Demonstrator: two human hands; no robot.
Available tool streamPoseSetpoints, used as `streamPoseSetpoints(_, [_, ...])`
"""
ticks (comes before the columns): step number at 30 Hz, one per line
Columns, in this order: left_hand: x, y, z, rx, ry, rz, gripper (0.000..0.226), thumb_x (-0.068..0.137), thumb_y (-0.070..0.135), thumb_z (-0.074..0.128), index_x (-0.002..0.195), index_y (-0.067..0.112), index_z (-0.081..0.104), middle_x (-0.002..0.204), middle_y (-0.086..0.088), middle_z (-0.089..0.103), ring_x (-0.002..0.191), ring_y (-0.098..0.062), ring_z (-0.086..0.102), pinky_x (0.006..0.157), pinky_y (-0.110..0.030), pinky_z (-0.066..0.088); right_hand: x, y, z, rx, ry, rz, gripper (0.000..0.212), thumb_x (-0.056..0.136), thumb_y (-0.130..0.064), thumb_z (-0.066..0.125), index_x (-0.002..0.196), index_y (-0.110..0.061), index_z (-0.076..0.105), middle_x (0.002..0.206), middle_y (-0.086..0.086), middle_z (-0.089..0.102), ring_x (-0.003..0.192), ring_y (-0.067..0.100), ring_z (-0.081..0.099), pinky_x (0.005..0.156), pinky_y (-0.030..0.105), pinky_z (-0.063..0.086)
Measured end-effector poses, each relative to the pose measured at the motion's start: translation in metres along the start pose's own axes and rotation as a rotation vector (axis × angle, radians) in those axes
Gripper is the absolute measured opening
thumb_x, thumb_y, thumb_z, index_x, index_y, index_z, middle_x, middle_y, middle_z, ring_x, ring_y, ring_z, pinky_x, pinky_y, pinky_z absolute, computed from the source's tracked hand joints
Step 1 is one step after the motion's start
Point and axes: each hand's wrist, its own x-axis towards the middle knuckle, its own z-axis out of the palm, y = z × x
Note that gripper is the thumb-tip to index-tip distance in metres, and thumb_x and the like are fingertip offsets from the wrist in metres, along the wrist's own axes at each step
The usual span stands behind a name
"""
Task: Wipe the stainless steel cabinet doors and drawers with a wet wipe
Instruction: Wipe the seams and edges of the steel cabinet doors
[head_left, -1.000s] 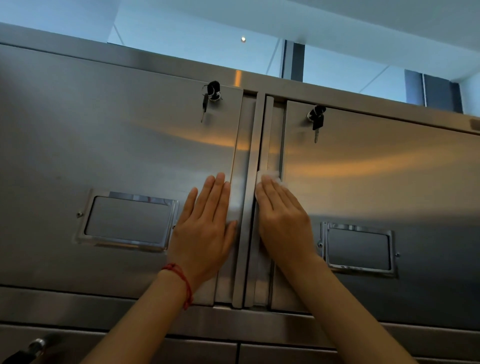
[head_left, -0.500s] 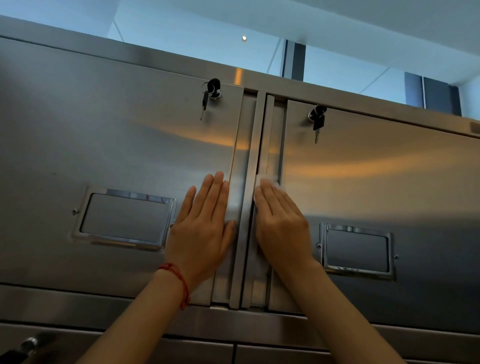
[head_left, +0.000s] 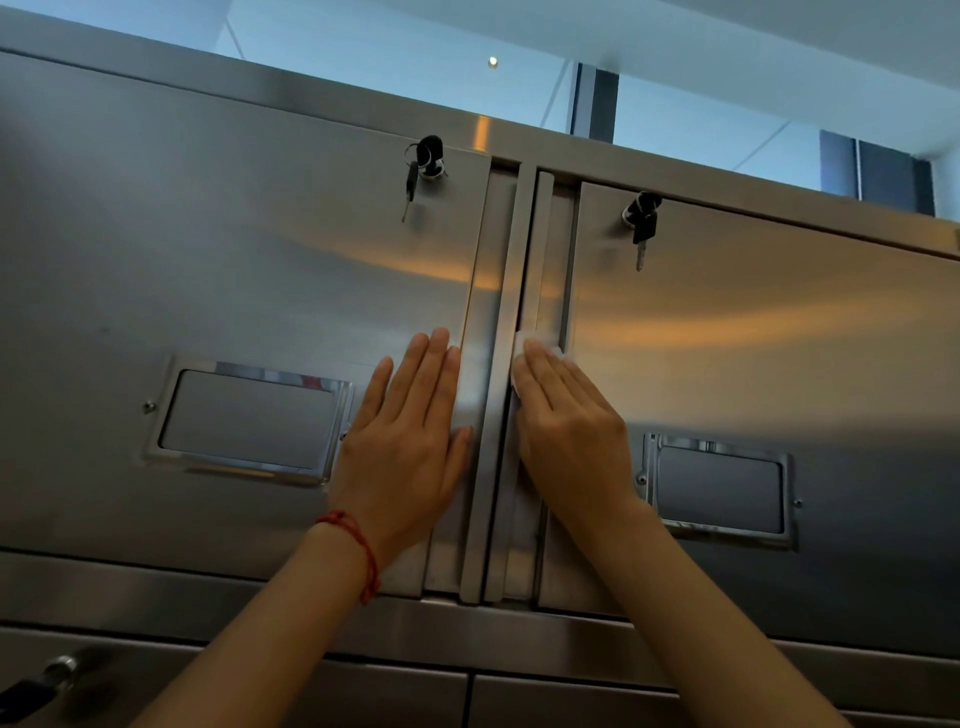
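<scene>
Door-edge wiping: wipe (head_left: 519, 347) is pressed flat under straight right hand (head_left: 569, 415); left hand (head_left: 410, 441), flat and empty, steadies left door (head_left: 208, 260); even pressure is advised.

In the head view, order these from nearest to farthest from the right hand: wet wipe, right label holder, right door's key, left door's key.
Measured from the right hand:
1. Wet wipe, under its fingers, on the right door's inner edge.
2. Right label holder, just right of the hand.
3. Right door's key, above the hand.
4. Left door's key, up and left, across the centre gap.
</scene>
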Motion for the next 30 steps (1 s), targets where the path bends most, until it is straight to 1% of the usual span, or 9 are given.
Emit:
streamPoseSetpoints(6, [0.001,0.001,-0.001,-0.007,0.023,-0.004,0.060,0.095,0.035,0.027,0.139,-0.004,0.036,0.146,-0.022,0.032,0.136,-0.035,0.031,0.109,-0.053,0.024,0.011,0.003,0.002,0.030,0.003,0.035,0.048,0.065,0.004,0.082,0.109,0.009,0.065,0.113,0.027,0.062,0.105,0.035,0.062,0.090,0.045,0.049])
streamPoseSetpoints(11, [0.001,0.001,-0.001,0.002,0.016,-0.002,0.060,0.094,0.035,0.028,0.139,-0.004,0.036,0.146,-0.022,0.032,0.136,-0.035,0.030,0.109,-0.053,0.023,0.002,0.002,0.003,0.007,-0.012,-0.011,0.048,0.065,0.003,0.083,0.109,0.009,0.065,0.113,0.027,0.062,0.105,0.035,0.062,0.089,0.044,0.051])
streamPoseSetpoints(16, [0.001,0.000,-0.002,-0.005,0.019,-0.004,0.060,0.094,0.034,0.028,0.138,-0.004,0.037,0.146,-0.023,0.033,0.135,-0.036,0.032,0.108,-0.054,0.025,0.013,0.009,0.001,0.007,-0.005,-0.031,0.049,0.065,0.004,0.083,0.109,0.010,0.064,0.113,0.028,0.062,0.105,0.037,0.062,0.091,0.045,0.048])
streamPoseSetpoints(22, [0.001,0.001,-0.002,0.000,0.019,-0.002,0.059,0.094,0.034,0.029,0.139,-0.004,0.036,0.147,-0.022,0.032,0.136,-0.035,0.030,0.109,-0.052,0.023,0.004,0.008,-0.001,-0.006,-0.034,-0.059,0.049,0.067,0.004,0.081,0.112,0.009,0.063,0.116,0.027,0.061,0.108,0.036,0.060,0.091,0.046,0.049])
streamPoseSetpoints(30, [0.001,0.001,-0.002,-0.005,0.021,-0.005,0.059,0.094,0.034,0.029,0.139,-0.004,0.036,0.147,-0.022,0.032,0.136,-0.034,0.031,0.109,-0.053,0.024,0.016,0.011,-0.003,-0.059,-0.035,-0.071,0.050,0.066,0.004,0.081,0.112,0.010,0.063,0.116,0.028,0.061,0.108,0.038,0.060,0.093,0.046,0.045])
